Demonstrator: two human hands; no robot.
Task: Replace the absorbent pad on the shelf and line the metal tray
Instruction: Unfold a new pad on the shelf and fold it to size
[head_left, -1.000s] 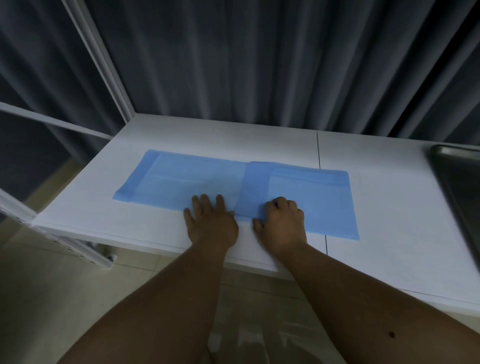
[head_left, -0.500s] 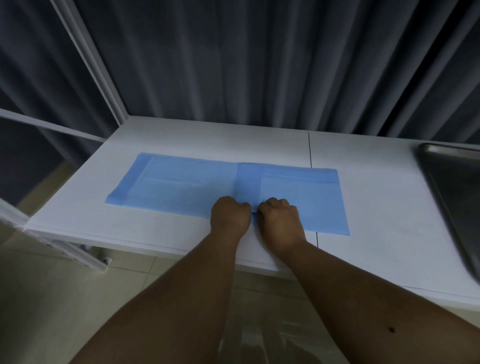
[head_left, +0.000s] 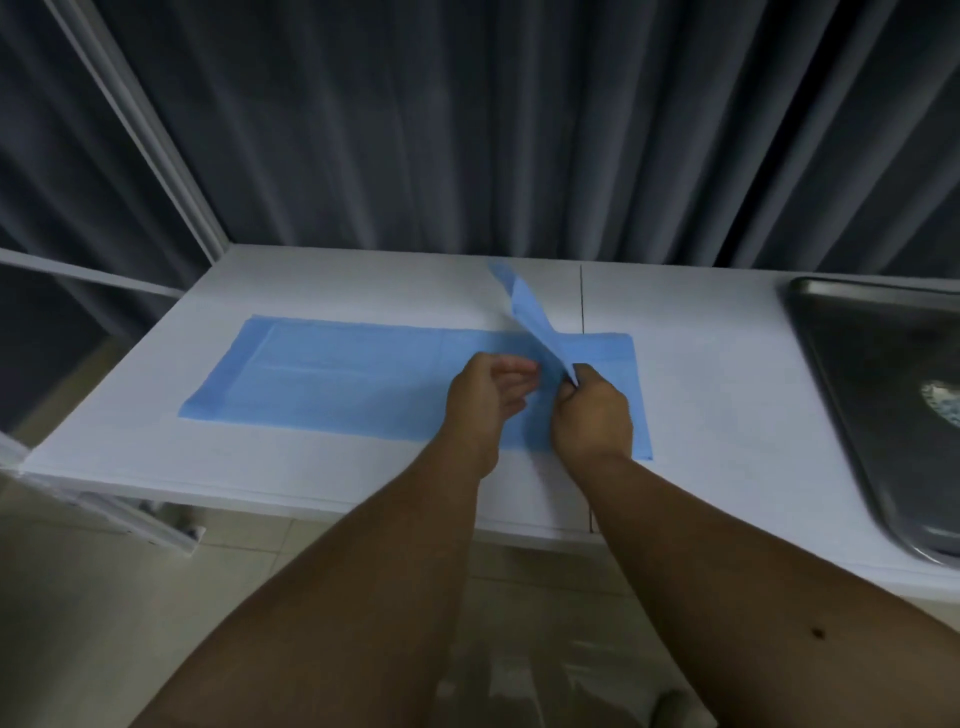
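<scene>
One pad (head_left: 332, 379) flap between right fingers (head_left: 571, 382)

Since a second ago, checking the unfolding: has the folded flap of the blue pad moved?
Yes. The flap, pinched by the right hand, has lifted off the shelf and stands up toward the curtain; the left hand is open beside it.

A dark grey pleated curtain (head_left: 519, 119) hangs behind the whole scene. A white frame post (head_left: 140, 130) slants up at the left, with a white crossbar (head_left: 88, 273) meeting it. Below lies a pale tiled floor (head_left: 104, 623)
</scene>
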